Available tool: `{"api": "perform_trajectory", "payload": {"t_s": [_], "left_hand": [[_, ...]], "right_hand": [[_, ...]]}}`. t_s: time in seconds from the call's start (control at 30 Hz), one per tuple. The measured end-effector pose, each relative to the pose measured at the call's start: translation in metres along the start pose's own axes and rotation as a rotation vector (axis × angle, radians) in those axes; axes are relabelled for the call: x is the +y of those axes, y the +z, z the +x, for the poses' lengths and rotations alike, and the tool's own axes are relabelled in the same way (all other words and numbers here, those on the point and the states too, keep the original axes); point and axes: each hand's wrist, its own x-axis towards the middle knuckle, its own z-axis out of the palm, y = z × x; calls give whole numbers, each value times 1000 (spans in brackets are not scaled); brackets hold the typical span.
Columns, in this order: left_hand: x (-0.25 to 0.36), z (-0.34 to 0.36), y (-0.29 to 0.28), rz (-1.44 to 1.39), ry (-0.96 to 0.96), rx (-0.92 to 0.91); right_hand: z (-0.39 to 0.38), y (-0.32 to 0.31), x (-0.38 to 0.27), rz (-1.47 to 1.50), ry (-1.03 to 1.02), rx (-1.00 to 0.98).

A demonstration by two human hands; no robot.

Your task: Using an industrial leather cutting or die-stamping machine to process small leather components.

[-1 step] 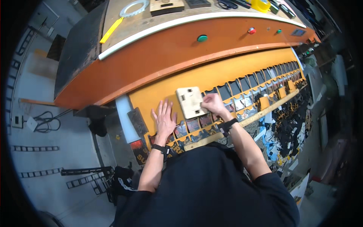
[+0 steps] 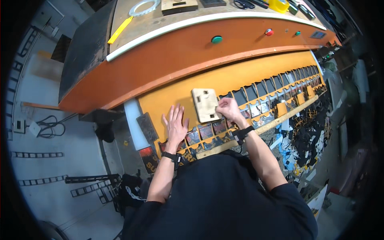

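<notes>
A pale wooden block with several small dark rectangular slots, which looks like a cutting die [image 2: 207, 105], is over a yellow-orange sheet [image 2: 164, 102], close to the sheet's cut edge. My right hand [image 2: 229, 109] is closed on the block's right edge, thumb and fingers pinched together. Flat on the sheet, left of the block, lies my left hand [image 2: 176, 127] with its fingers spread. Toward me and to the right, the sheet is cut into a lattice of thin strips [image 2: 256, 96], with dark and printed material showing through the gaps.
An orange machine beam [image 2: 168, 60] with green and red buttons spans the far side. Its top holds a yellow cutter [image 2: 120, 30], a tape ring [image 2: 144, 8] and another block [image 2: 179, 6]. A long pale bar [image 2: 264, 127] runs along the near edge. Scraps [image 2: 300, 144] pile up at right.
The wooden block has shifted slightly away from me and to the right, with my right hand still at its edge. My left hand stays flat on the sheet.
</notes>
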Motion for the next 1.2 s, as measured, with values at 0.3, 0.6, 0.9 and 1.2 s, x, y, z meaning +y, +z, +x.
{"api": "perform_trajectory", "payload": {"t_s": [0.3, 0.6, 0.9, 1.2], "left_hand": [[-49, -14, -16, -770, -212, 212], [-57, -35, -24, -555, -177, 278], [-55, -37, -19, -457, -107, 306], [-55, -36, -21, -435, -76, 335]], "right_hand": [[-19, 96, -58, -263, -142, -29], [-27, 118, -59, -267, -231, -41], [-32, 92, -59, -660, 31, 115], [-25, 106, -45, -641, 19, 170]]}}
